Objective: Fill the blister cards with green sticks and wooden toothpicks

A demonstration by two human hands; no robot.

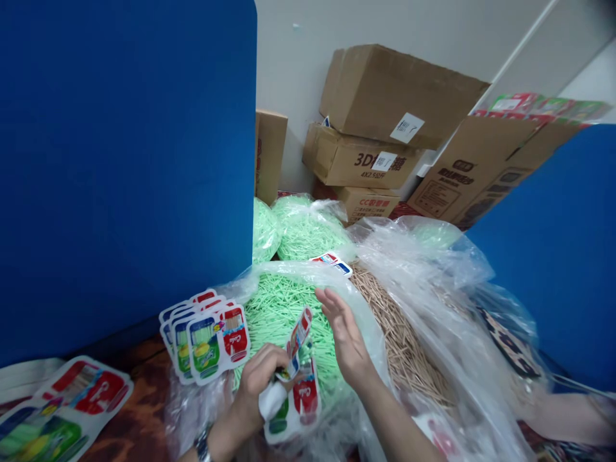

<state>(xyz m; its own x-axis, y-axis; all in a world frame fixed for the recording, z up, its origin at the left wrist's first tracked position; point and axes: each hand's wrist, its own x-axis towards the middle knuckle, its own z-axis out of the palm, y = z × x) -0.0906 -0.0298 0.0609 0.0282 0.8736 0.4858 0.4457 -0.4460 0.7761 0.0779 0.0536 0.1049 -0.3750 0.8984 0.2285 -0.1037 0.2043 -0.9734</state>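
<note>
My left hand, with a watch at its wrist, is closed on a printed cola-and-green-drink packet, tilted nearly edge-on. Something white shows under its fingers. Just below it is another such packet; whether that one is also held I cannot tell. My right hand is open, fingers stretched out, over thin light-green sticks in a clear plastic bag. Thin brown sticks fill the bag to its right. A fanned stack of the same packets lies left of the green sticks.
A blue panel rises at left, another at right. Cardboard boxes are stacked at the back. Tied bags of green sticks lie behind. More packets are at lower left. Another limb shows at far right.
</note>
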